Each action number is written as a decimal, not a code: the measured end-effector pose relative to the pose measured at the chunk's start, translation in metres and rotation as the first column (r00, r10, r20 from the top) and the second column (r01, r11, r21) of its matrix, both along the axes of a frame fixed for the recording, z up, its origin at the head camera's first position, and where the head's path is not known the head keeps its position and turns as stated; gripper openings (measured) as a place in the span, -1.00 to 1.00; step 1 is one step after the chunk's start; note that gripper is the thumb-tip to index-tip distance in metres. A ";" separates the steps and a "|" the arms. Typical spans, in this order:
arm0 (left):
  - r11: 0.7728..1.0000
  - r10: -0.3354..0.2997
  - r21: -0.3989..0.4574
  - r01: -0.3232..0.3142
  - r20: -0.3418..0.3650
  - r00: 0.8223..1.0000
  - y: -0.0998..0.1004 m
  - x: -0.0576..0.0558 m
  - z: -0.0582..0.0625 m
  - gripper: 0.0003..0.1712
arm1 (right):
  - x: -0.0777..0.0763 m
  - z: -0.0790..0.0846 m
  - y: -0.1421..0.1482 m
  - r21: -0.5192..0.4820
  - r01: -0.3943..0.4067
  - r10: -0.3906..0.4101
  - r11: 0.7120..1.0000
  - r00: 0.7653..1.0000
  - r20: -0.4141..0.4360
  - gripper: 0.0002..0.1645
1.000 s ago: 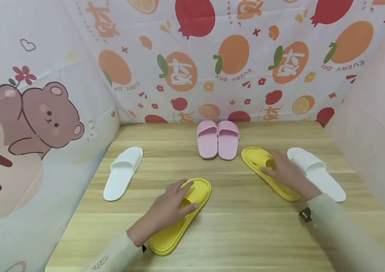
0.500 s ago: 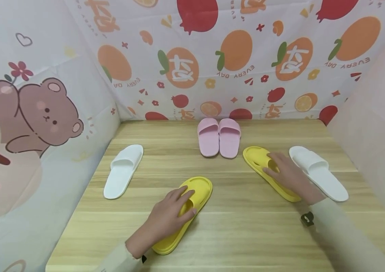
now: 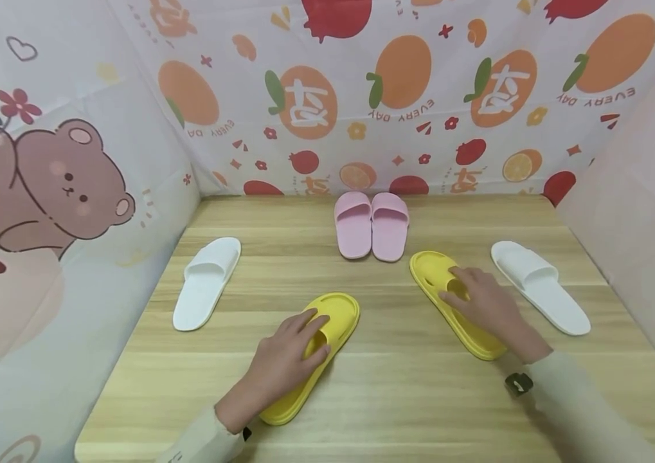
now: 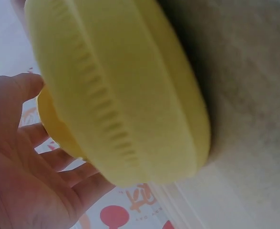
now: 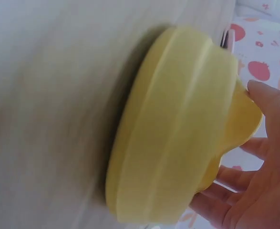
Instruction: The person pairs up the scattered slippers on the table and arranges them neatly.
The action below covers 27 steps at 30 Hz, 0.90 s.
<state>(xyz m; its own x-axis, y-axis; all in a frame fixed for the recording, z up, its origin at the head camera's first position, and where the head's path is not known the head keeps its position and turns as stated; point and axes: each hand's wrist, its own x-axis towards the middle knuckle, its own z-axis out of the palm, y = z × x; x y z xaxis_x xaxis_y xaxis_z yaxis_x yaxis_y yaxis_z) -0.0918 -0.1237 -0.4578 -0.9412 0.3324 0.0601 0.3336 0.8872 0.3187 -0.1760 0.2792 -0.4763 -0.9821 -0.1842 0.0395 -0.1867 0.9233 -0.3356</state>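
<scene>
Two yellow slippers lie on the wooden board. My left hand [image 3: 283,360] is over the strap of the left yellow slipper [image 3: 340,314], thumb on one side and fingers on the other. My right hand [image 3: 490,307] holds the right yellow slipper [image 3: 430,265] likewise by its strap. Their toes point inward, away from me. In the left wrist view, the heel [image 4: 125,95] fills the middle and the thumb meets the strap's edge. From the right wrist, the other heel [image 5: 168,129] hides part of the strap, where the fingertips touch.
A pair of pink slippers [image 3: 371,228] stands side by side at the back of the board [image 3: 391,399]. One white slipper [image 3: 207,283] lies at the left, another white slipper [image 3: 541,287] at the right, close to my right hand. Fruit-printed cloth [image 3: 356,90] closes off the back.
The right yellow slipper has shifted a little towards me and turned slightly under my right hand. My left hand has barely moved on its slipper. The head view has tilted down somewhat.
</scene>
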 end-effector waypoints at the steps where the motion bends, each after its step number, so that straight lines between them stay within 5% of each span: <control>1: 1.000 0.005 0.002 -0.005 0.001 1.000 0.000 0.000 0.000 -0.40 | 0.001 0.000 -0.002 0.004 0.000 0.000 1.000 1.000 -0.003 0.01; 18: 0.995 0.098 0.000 -0.098 -0.051 0.994 0.001 -0.005 0.002 -0.38 | 0.023 0.012 -0.039 -0.002 -0.020 0.020 1.000 1.000 -0.018 -0.25; 27: 0.994 0.106 -0.017 -0.107 -0.077 0.991 0.000 -0.010 0.006 -0.40 | 0.034 0.013 -0.067 -0.025 0.045 -0.045 0.999 0.999 0.004 -0.18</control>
<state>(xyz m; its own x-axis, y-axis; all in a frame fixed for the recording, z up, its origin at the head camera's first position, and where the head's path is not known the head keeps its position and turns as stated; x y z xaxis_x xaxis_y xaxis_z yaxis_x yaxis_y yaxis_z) -0.1020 -0.1237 -0.4523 -0.9643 0.2325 0.1268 0.2595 0.9253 0.2765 -0.1422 0.2124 -0.4629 -0.9895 -0.1391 0.0400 -0.1441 0.9220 -0.3592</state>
